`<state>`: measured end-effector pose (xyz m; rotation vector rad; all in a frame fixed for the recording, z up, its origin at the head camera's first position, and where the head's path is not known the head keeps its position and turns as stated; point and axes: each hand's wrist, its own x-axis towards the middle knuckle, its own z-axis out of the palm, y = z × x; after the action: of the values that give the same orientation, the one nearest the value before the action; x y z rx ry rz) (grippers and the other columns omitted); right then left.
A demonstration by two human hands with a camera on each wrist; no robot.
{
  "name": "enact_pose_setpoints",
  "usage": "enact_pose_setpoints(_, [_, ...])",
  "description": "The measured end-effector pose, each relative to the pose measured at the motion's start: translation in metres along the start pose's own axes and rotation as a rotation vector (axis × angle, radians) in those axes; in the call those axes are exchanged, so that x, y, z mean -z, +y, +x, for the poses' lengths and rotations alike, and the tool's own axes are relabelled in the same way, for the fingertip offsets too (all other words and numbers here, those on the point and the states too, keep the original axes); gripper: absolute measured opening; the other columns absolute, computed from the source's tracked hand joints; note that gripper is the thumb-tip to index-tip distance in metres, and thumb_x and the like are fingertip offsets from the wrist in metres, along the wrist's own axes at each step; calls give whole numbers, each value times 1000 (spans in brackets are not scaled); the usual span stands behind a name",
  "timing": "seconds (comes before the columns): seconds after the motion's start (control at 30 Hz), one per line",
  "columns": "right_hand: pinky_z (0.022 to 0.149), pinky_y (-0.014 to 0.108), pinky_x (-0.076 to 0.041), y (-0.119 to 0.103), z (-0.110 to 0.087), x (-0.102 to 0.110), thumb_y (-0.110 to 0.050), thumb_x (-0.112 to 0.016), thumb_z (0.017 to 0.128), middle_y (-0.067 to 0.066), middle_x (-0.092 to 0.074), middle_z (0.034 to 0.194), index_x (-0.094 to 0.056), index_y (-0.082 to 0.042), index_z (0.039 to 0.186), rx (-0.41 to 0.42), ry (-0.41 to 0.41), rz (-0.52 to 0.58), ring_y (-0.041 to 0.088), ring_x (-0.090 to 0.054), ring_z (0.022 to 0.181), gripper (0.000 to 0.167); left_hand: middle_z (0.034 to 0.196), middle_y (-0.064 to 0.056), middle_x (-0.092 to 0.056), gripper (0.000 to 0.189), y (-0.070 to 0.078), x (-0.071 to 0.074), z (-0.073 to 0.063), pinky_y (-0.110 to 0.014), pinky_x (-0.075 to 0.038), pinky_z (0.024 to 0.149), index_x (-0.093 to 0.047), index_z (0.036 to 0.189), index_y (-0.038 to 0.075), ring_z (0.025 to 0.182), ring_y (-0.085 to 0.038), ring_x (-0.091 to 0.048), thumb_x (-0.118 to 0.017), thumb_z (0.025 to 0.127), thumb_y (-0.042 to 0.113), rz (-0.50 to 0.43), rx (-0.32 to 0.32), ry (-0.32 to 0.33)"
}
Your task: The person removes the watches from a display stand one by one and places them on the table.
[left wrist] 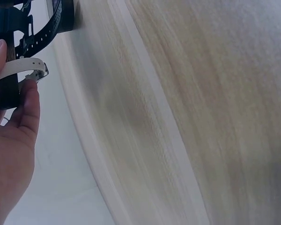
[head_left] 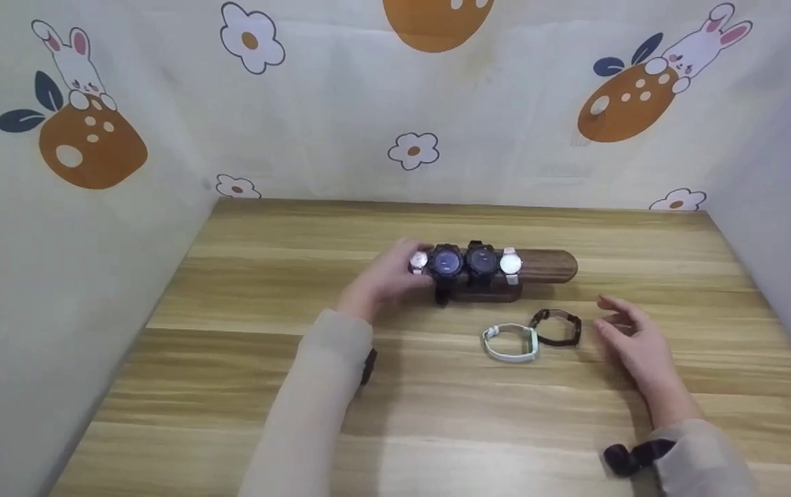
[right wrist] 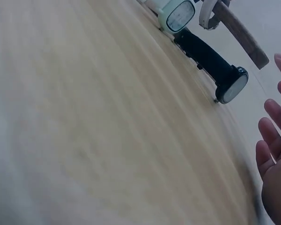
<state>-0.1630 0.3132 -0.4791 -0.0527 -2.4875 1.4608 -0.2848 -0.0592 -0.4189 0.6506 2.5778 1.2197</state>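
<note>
My left hand (head_left: pixel 390 274) grips a small watch with a white strap (head_left: pixel 419 261) at the left end of a dark wooden watch stand (head_left: pixel 553 266). In the left wrist view, a finger and thumb lie on either side of its white strap (left wrist: pixel 23 65), which loops round the bar end. Two black watches (head_left: pixel 447 263) and another white watch (head_left: pixel 511 264) sit further along the bar. My right hand (head_left: pixel 640 348) hovers at the right with relaxed, parted fingers and nothing in them. Nearest it on the table is a black-strapped watch (head_left: pixel 578 331).
A mint-green watch (head_left: pixel 532 342) lies on its side left of the loose black one, in front of the stand. The wood-grain table (head_left: pixel 243 373) is bounded by a patterned cloth wall (head_left: pixel 326 124) at the back and sides.
</note>
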Motion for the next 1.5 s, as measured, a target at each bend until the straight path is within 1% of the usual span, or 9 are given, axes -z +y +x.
enact_pose_setpoints(0.17, [77, 15, -43, -18, 14, 1, -16, -66, 87, 5, -59, 117, -53, -1, 129, 37, -44, -46, 12, -52, 95, 46, 128, -12, -49, 59, 0, 0, 2, -32, -35, 102, -48, 131, 3, 116, -24, -46, -71, 77, 4, 37, -28, 10])
enact_pose_setpoints(0.27, [82, 27, -42, -32, 25, 0, -19, -67, 87, 19, -53, 126, -50, -3, 132, 55, -101, -109, 25, -50, 101, 51, 128, -12, -49, 58, 1, 0, 2, -32, -35, 102, -49, 131, 4, 116, -23, -46, -72, 77, 6, 56, -36, 13])
enact_pose_setpoints(0.4, [93, 51, -38, -49, 41, -4, -20, -68, 86, 26, -47, 131, -48, -1, 134, 126, -158, -157, 41, -43, 115, 54, 127, -11, -49, 58, 1, 0, 1, -33, -36, 102, -49, 131, 5, 116, -23, -46, -72, 77, 6, 53, -27, 7])
enact_pose_setpoints(0.5, [99, 58, -31, -60, 50, -9, -18, -69, 85, 26, -46, 133, -51, 0, 131, 181, -156, -155, 43, -38, 122, 53, 127, -11, -49, 58, 2, -1, 0, -33, -35, 103, -49, 131, 5, 116, -23, -46, -71, 77, 6, 46, -18, 5])
enact_pose_setpoints(0.73, [102, 60, -26, -74, 65, -22, -22, -73, 81, 24, -48, 132, -54, -1, 127, 266, -193, -241, 44, -39, 122, 54, 127, -10, -49, 58, 3, 1, 2, -33, -35, 103, -50, 130, 5, 116, -23, -46, -72, 77, 5, 33, -31, 14])
enact_pose_setpoints(0.87, [101, 62, -27, -72, 70, -27, -30, -73, 80, 22, -45, 135, -54, -3, 129, 263, -245, -322, 44, -38, 122, 59, 128, -7, -48, 58, 1, 0, 1, -33, -35, 103, -49, 131, 8, 117, -21, -45, -72, 77, 6, 4, 10, 4])
enact_pose_setpoints(1.13, [103, 61, -23, -68, 79, -33, -33, -70, 82, 20, -40, 141, -51, -5, 132, 260, -311, -388, 44, -33, 128, 60, 128, -5, -49, 62, 0, -2, 0, -34, -38, 101, -46, 135, 9, 115, -20, -48, -71, 78, 6, -49, 44, -13])
enact_pose_setpoints(1.33, [103, 61, -23, -67, 84, -37, -31, -69, 84, 19, -42, 140, -53, -8, 131, 232, -350, -371, 44, -34, 127, 55, 129, -6, -49, 62, 0, -2, 0, -34, -36, 102, -46, 134, 8, 116, -21, -47, -71, 78, 6, -39, 40, -11])
enact_pose_setpoints(1.5, [101, 59, -28, -62, 84, -40, -30, -71, 83, 22, -44, 134, -55, -8, 129, 175, -346, -291, 42, -37, 122, 53, 128, -7, -48, 61, 0, -2, 0, -32, -36, 102, -47, 134, 7, 117, -21, -46, -71, 77, 4, -52, 30, -1])
